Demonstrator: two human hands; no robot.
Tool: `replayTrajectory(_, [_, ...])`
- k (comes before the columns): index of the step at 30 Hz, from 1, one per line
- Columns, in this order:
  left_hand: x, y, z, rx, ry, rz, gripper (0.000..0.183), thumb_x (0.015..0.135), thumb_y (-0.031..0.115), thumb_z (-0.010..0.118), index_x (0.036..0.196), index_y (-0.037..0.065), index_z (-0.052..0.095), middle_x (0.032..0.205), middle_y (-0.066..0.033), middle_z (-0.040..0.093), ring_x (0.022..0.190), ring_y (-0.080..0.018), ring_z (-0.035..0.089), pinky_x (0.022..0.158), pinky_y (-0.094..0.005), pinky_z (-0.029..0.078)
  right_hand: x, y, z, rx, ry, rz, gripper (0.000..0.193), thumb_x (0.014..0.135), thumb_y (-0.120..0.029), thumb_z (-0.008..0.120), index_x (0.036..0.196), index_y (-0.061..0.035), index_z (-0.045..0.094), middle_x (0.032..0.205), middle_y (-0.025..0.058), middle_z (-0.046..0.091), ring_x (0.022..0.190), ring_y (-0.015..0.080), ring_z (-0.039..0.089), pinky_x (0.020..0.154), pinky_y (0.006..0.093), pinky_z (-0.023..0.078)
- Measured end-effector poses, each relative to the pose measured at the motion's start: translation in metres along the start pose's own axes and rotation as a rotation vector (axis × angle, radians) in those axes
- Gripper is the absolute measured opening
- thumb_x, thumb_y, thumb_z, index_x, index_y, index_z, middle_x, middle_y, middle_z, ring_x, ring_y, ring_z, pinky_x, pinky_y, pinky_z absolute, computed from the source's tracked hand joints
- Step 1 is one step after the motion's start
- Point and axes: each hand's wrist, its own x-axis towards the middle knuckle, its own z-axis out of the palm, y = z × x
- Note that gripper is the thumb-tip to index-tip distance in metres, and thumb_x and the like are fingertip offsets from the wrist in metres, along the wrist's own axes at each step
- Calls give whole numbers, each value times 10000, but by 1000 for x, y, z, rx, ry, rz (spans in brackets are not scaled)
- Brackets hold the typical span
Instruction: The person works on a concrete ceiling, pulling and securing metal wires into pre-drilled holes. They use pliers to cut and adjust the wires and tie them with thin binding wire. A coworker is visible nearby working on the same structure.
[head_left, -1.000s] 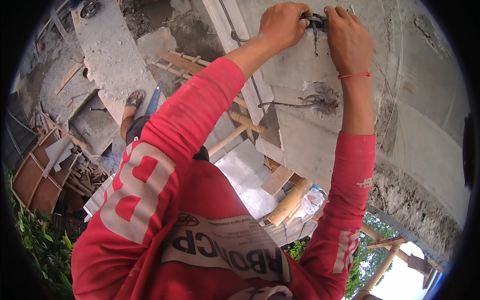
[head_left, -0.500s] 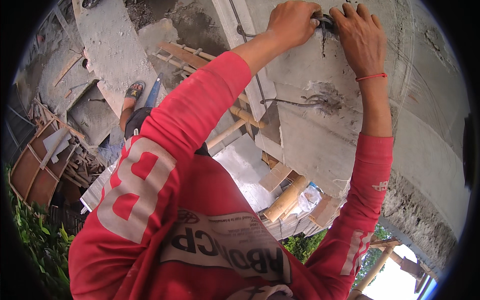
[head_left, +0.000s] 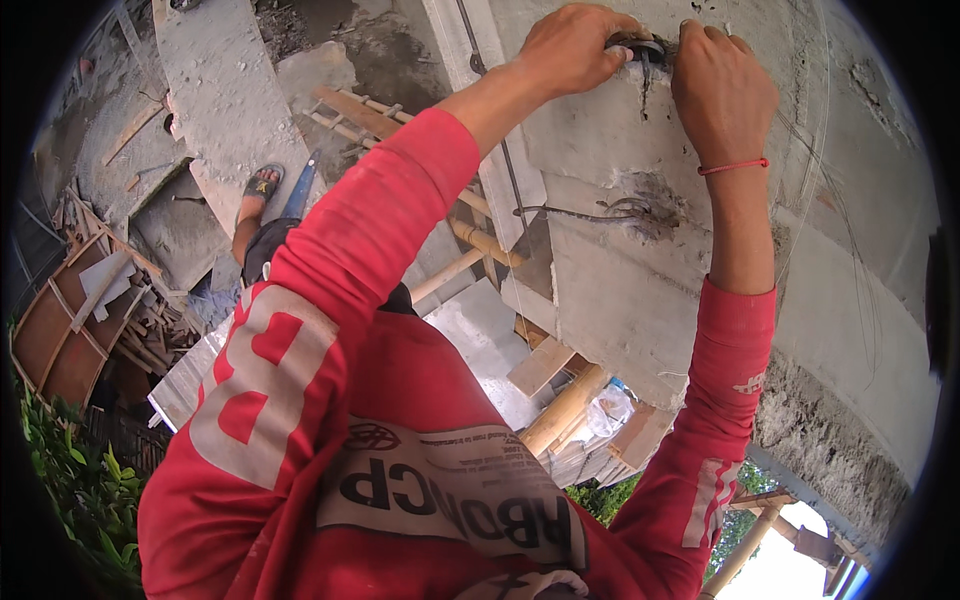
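The concrete wall (head_left: 610, 290) spreads in front of you, rough and broken in places, with a long dark rod (head_left: 510, 170) running down near its left edge. Both your hands are raised against its upper part. Your right hand (head_left: 724, 95) stands just beside the work with fingers curled; whether they pinch anything, I can't tell from this view. Your left hand (head_left: 578, 50) has thumb and fingers clamped on the left end of a dark curved piece (head_left: 650, 46), which sits at the wall between your hands. Its long axis runs crosswise, from your left fingers toward your right hand, tipping slightly down at the right. It looks like metal, so expect it to be stiff, fairly light and unlikely to break; dust could make it slip. The end under your left thumb seems the sound hold, the right end a second one. Below it, a thin dark strip (head_left: 645, 80) points down the wall.
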Motion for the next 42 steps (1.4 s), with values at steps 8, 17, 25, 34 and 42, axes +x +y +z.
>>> replayTrajectory(8, [38,24,-34,219,-336,-105,277,794,83,666,1034,35,793,1007,-212,774,996,-410,745,871,-509,581,21,3,-10,187,156,-179,69,800,-125,703,750,-88,673,804,118,683,887,317,687,790,443,551])
replayTrajectory(17, [48,20,-29,29,-413,-208,204,765,78,681,932,39,791,910,-224,768,895,-446,744,825,-513,579,17,22,14,230,34,-126,128,839,-153,703,752,-63,679,809,179,703,801,373,701,727,510,548])
replayTrajectory(25, [-1,7,6,-21,34,-58,320,831,53,650,1130,-7,747,1140,-271,736,1133,-454,681,997,-513,533,4,4,-3,220,-81,180,187,960,-212,624,959,-97,772,931,179,769,895,434,736,768,546,579])
replayTrajectory(34, [-12,17,24,-44,226,-173,342,854,47,694,1190,-18,686,1123,-282,718,1123,-461,673,989,-520,533,8,-6,3,130,-4,190,102,879,-114,665,797,-66,700,811,192,710,807,390,722,723,523,561])
replayTrajectory(42, [2,21,0,30,-55,-268,303,902,155,735,1194,79,762,1116,-177,773,1087,-385,721,988,-481,560,11,-25,4,139,-102,347,206,979,-256,644,1009,-131,806,940,187,775,897,423,750,755,539,585])
